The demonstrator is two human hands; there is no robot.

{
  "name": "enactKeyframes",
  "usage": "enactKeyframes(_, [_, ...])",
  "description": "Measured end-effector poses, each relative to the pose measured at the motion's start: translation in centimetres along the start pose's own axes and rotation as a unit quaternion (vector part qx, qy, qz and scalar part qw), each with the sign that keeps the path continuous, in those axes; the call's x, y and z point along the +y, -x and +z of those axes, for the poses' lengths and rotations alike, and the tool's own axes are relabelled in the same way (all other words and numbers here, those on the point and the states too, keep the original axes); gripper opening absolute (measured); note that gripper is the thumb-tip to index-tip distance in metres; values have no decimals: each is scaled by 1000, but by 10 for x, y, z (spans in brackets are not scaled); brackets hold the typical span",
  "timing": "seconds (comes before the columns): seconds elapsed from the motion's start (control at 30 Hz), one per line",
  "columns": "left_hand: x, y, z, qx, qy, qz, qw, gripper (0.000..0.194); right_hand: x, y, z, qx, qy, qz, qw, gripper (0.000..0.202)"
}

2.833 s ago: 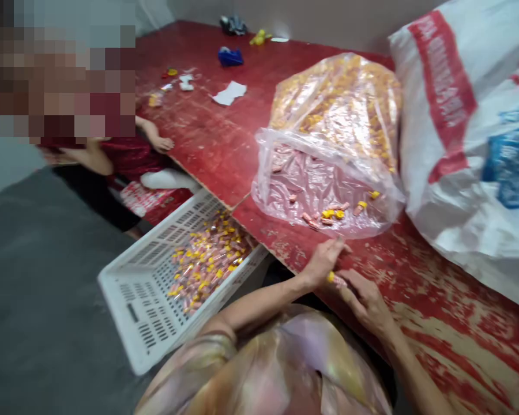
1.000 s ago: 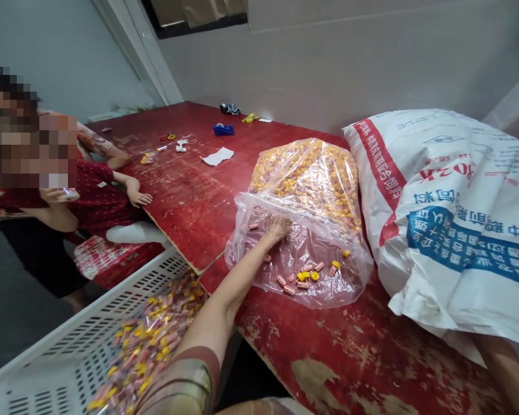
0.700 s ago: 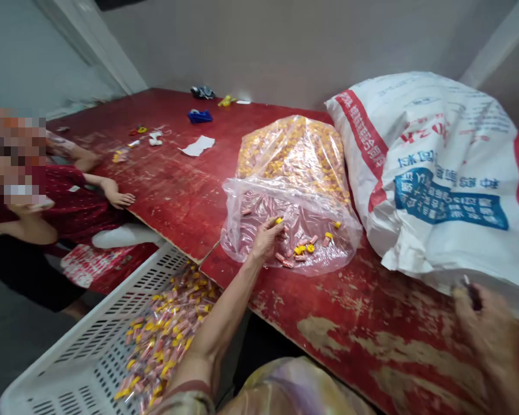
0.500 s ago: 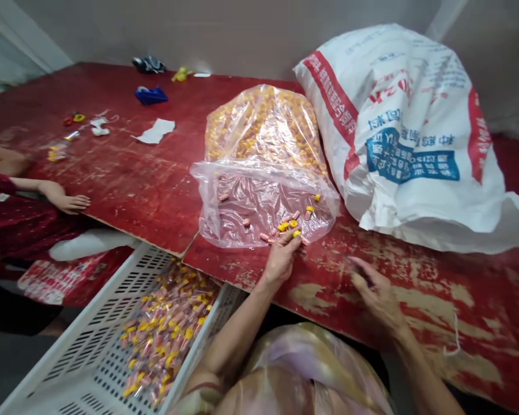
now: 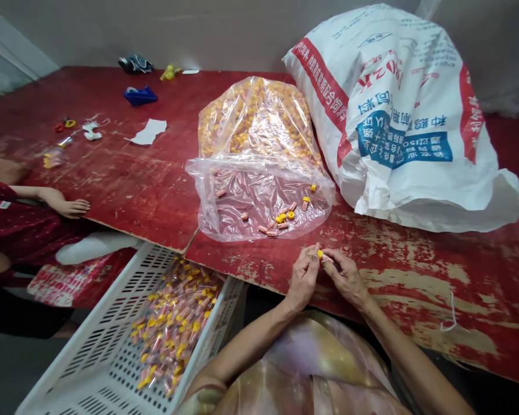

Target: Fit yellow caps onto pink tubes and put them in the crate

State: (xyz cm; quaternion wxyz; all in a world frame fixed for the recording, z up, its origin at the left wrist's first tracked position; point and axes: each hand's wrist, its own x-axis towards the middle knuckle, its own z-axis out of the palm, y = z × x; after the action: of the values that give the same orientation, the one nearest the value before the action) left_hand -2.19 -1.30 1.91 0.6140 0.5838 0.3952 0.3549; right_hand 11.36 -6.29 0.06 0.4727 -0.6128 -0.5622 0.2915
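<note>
Just past the table's near edge, my left hand and my right hand meet with fingers pinched. Between them is a small pink-and-white tube with a yellow cap. The left fingertips are at the cap, the right ones around the tube body. Beyond my hands lies a clear plastic bag, its mouth toward me. Its back part bulges with many yellow-capped tubes. A few loose tubes and yellow caps rest on the flattened front of the bag.
A white plastic crate holding many capped tubes stands at the table's left front. A large printed white sack stands right of the bag. Further left are a blue tape dispenser, white paper and another person's hand.
My left hand has drawn back from the bag with a yellow-capped tube. My right hand has moved left to join it, and both now hold the tube. The view has shifted slightly.
</note>
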Motion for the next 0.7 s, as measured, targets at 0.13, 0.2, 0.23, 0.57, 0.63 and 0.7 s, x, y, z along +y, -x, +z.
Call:
enactKeyframes(0.13, [6, -22, -15, -15, 17, -76, 997, 66, -6, -1, 2, -58, -33, -11, 998, 27])
enactKeyframes(0.2, [6, -33, -17, -3, 76, -142, 987, 73, -15, 1, 2, -131, -15, -57, 990, 24])
enactKeyframes(0.23, [5, -36, -16, -5, 107, -168, 980, 74, -20, 2, 3, -160, -5, -84, 984, 23])
enactKeyframes(0.57, [2, -27, -26, 43, 46, -207, 976, 72, -27, 5, 26, -197, 122, -195, 953, 20])
enactKeyframes(0.63, [4, -24, -39, -3, 15, -199, 980, 67, -29, -4, 32, -171, 190, -207, 944, 20])
enactKeyframes(0.7, [7, -16, -54, -72, 3, -199, 977, 60, -32, -14, 37, -132, 226, -196, 945, 19])
